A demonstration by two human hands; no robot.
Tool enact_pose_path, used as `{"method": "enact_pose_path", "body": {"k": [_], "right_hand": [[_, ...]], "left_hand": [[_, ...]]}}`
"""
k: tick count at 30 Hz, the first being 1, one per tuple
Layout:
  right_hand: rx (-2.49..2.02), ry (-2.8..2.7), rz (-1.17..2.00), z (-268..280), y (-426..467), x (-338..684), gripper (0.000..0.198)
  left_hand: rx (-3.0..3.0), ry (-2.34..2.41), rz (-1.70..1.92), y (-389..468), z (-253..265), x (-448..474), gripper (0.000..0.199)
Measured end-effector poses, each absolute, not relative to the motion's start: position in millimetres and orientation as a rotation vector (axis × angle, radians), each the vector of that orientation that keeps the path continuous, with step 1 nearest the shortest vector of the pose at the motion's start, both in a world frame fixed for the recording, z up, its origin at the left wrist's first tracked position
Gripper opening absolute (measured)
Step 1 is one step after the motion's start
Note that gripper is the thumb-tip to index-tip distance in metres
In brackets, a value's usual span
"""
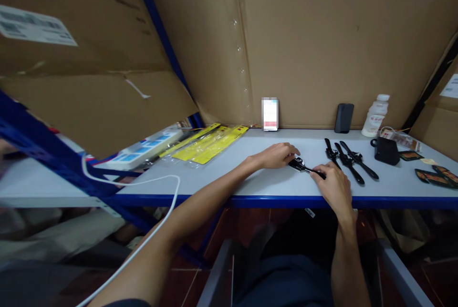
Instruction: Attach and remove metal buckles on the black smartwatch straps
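Between my hands, just above the table's front part, is a black spokeshave with a shiny middle. My left hand has its fingers closed round the far left handle. The right handle lies in the closed fingers of my right hand. Beyond my right hand, several more black spokeshaves lie side by side on the grey table top. Clear plastic packages with yellow cards lie to the left, apart from my left hand.
A lit phone and a dark phone lean against the cardboard wall. A white bottle, a black case and dark printed packets stand or lie at right. A power strip and white cable are left.
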State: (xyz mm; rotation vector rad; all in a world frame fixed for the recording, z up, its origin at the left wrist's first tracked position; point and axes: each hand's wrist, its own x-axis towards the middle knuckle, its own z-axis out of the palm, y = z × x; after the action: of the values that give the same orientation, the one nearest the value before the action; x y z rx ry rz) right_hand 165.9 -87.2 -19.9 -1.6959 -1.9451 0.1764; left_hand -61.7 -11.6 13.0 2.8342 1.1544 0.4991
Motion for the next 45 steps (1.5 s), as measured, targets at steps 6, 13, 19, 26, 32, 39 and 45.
{"method": "enact_pose_path", "body": {"k": [6,13,19,26,32,39,45], "right_hand": [[-1.660,-1.952,0.123,-20.7,-92.7,179.1,0.020],[-1.641,-2.054,-0.051,-17.6,-95.4,178.1,0.026],[-1.496,-2.180,0.021,-19.8,-88.6,168.3,0.034],[-1.406,-2.157,0.057,-25.3,-86.3,172.3,0.032],[-1.340,-2.120,0.075,-32.5,-83.6,181.0,0.028],[-1.421,-2.107,0.084,-24.4,-89.9,178.1,0.021],[-1.501,-2.103,0.123,-18.9,-98.1,163.1,0.014]], "left_hand": [[2.610,0.989,0.359,-15.7,23.3,-68.2,0.021],[2.769,1.035,0.303,-28.2,25.4,-62.1,0.012],[2.932,1.065,0.190,-36.3,26.1,-56.4,0.010],[2.957,1.110,0.123,-45.2,32.5,-55.9,0.014],[3.009,1.262,0.257,-47.9,34.2,-45.9,0.034],[2.997,1.366,0.151,-41.9,19.4,-23.7,0.033],[2.698,1.511,0.389,-38.3,20.6,-26.5,0.013]]}}
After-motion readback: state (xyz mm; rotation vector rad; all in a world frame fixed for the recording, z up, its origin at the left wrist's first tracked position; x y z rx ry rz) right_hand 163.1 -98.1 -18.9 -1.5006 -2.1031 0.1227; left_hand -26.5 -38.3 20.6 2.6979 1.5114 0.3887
